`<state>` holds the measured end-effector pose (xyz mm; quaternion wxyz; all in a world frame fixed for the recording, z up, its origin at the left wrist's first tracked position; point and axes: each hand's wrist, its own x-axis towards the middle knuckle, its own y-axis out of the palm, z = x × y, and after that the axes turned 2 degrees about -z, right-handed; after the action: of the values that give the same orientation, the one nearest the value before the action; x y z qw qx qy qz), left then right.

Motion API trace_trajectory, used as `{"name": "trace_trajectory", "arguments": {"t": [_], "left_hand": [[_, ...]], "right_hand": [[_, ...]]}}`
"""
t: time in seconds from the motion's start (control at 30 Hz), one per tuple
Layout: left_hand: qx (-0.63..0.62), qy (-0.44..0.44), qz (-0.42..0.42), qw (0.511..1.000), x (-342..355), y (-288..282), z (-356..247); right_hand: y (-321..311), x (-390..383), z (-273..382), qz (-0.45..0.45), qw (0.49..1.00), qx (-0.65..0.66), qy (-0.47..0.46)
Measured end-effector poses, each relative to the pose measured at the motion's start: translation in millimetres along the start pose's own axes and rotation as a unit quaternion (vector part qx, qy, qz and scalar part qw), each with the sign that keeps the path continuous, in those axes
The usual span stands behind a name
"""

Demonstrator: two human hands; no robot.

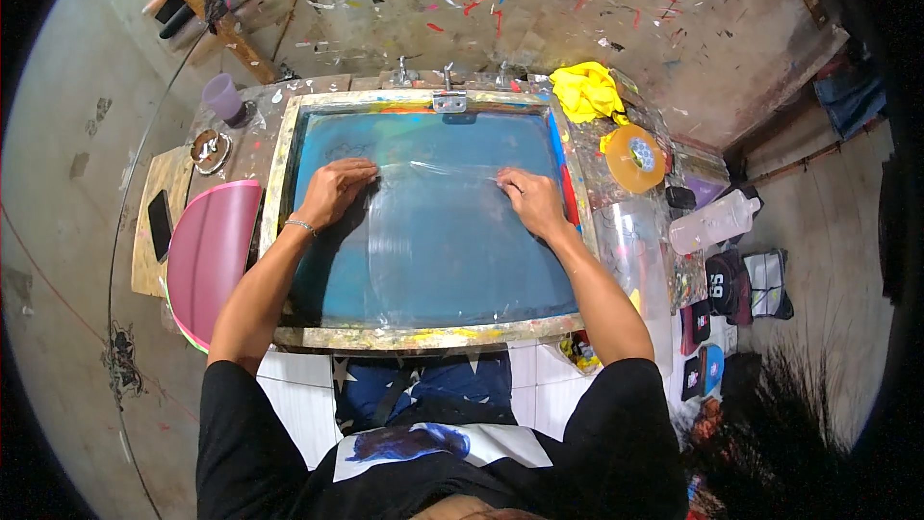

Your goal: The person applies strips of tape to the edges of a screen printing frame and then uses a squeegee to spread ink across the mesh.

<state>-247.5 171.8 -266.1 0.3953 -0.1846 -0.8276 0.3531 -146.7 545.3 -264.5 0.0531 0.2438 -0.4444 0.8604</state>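
Note:
A blue mesh screen (327,289) in a paint-stained wooden frame (423,335) lies on the worktop in front of me, with a metal clamp (450,102) at its far side. A clear plastic sheet (433,241) is spread over the middle of the mesh. At its upper left corner my left hand (340,188), a bracelet on the wrist, pinches the sheet between its fingers. My right hand (529,197) is closed on the sheet's upper right corner.
Left: pink curved sheet (212,250), phone (159,226) on a board (149,274), ashtray (210,152), purple cup (219,94). Right: yellow cloth (585,89), orange tape roll (635,159), clear sheet (626,241), translucent bottle (710,223). Bundled items (765,284) lie below on the floor.

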Motion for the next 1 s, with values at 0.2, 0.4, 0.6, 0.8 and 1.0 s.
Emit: {"name": "trace_trajectory", "arguments": {"t": [0.2,0.4,0.6,0.8,1.0], "left_hand": [[-0.021,-0.038,-0.009,0.999,-6.6,7.1,-13.8],[-0.013,-0.014,-0.03,0.999,-15.0,10.0,-7.8],[-0.078,-0.069,-0.002,0.995,-10.8,4.6,-4.5],[-0.082,-0.067,-0.025,0.994,-17.5,8.1,-3.3],[-0.086,-0.088,-0.008,0.992,-15.7,7.8,-5.8]], "right_hand": [[5.4,-12.5,1.1,-0.025,0.999,0.035,-0.001],[3.4,-9.3,9.6,-0.016,0.999,0.03,-0.01],[-5.6,-7.3,21.8,-0.006,1.0,-0.012,-0.001],[-8.4,-10.4,23.8,0.026,1.0,-0.001,-0.002],[-8.4,-16.3,24.7,0.014,1.0,-0.001,-0.018]]}}
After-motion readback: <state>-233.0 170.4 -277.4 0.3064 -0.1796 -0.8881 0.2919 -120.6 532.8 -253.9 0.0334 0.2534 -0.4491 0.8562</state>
